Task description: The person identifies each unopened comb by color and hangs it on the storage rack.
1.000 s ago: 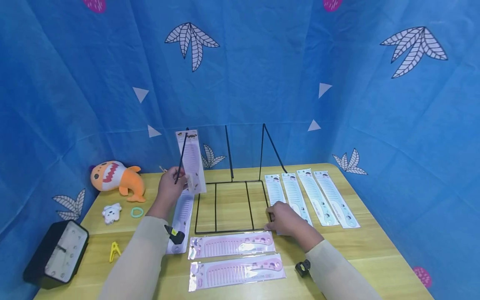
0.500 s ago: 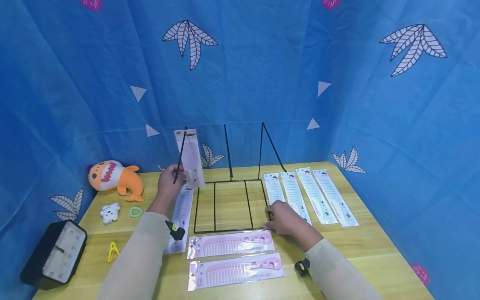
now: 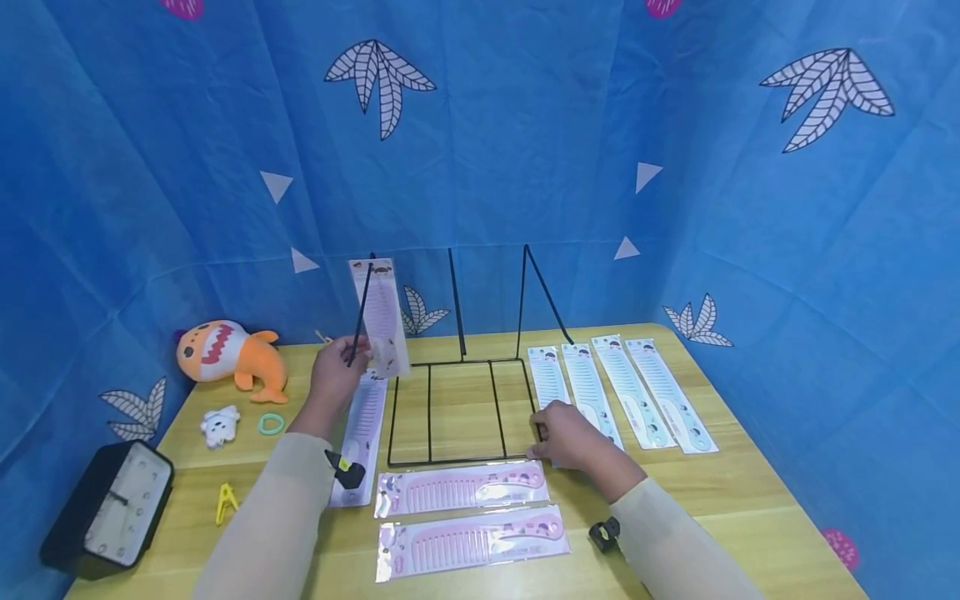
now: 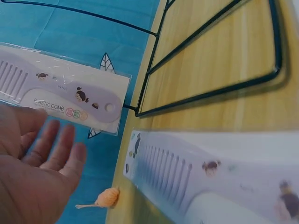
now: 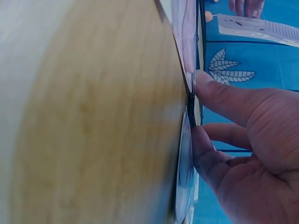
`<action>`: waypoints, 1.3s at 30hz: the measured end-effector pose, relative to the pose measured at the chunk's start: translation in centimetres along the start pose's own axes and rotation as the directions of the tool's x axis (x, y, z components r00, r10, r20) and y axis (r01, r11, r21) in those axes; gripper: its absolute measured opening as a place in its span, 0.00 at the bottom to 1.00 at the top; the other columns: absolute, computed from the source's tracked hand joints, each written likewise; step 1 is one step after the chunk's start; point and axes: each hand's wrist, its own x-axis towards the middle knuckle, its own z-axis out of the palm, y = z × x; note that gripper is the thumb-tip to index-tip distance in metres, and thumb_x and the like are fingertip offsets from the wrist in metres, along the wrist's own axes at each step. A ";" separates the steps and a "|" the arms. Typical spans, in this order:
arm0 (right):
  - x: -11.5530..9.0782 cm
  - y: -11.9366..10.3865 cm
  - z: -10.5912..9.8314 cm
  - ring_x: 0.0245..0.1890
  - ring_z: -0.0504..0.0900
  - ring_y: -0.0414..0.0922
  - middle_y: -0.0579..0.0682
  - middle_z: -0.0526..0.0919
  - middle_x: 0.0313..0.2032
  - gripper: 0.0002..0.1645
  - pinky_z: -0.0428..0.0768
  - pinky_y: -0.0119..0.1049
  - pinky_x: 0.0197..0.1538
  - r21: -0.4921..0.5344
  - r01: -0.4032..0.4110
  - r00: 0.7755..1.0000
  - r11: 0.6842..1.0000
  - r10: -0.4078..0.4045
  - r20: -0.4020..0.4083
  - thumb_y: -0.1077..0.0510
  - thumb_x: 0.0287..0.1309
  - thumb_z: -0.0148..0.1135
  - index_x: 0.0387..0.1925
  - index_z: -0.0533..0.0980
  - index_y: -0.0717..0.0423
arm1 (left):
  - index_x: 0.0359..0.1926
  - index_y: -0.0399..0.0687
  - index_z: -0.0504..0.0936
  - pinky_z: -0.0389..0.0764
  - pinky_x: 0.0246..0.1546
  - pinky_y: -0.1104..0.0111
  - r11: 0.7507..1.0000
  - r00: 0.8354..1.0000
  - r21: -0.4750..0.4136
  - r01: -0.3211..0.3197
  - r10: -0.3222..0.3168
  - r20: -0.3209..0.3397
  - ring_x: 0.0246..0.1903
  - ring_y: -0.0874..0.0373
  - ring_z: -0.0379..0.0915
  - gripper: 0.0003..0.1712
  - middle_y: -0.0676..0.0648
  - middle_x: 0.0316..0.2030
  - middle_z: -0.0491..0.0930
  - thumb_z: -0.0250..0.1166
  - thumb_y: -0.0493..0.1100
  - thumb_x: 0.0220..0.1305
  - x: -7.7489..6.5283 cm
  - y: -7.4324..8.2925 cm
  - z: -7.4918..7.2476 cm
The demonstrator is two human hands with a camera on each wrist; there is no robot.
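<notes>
A packaged lilac comb (image 3: 384, 317) hangs upright from the left hook of a black wire rack (image 3: 430, 417). Beside its lower left edge is my left hand (image 3: 337, 367). The left wrist view shows that hand's fingers (image 4: 56, 144) loose and spread, with the thumb right by the package's edge. My right hand (image 3: 572, 437) pinches the rack's front right corner, thumb and fingers on either side of it. Below my left hand another packaged lilac comb (image 3: 362, 442) lies along the rack's left side. A packaged blue comb (image 3: 549, 379) lies partly hidden behind my right hand.
Two packaged pink combs (image 3: 465, 487) lie in front of the rack. More packaged blue combs (image 3: 633, 392) lie at the right. On the left are an orange plush shark (image 3: 247, 358), a white toy (image 3: 220, 427), a green hair tie (image 3: 271, 424), a yellow clip (image 3: 226, 502) and a black clock (image 3: 112, 508).
My left hand has let go of the hanging comb package's lower end and moved slightly left. The package stays on the hook. My right hand has kept its place at the rack's corner.
</notes>
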 end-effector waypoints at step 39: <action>-0.1 -0.1 0.2 0.23 0.65 0.41 0.43 0.65 0.20 0.28 0.63 0.34 0.30 -0.004 -0.019 1.000 1.000 0.019 -0.013 0.52 0.60 0.84 0.21 0.69 0.50 | 0.63 0.13 0.65 0.84 0.54 0.38 0.744 0.979 0.657 0.122 -0.198 0.044 0.51 0.27 0.76 0.40 0.21 0.49 0.74 0.73 0.42 0.65 -8.3 -3.5 -0.6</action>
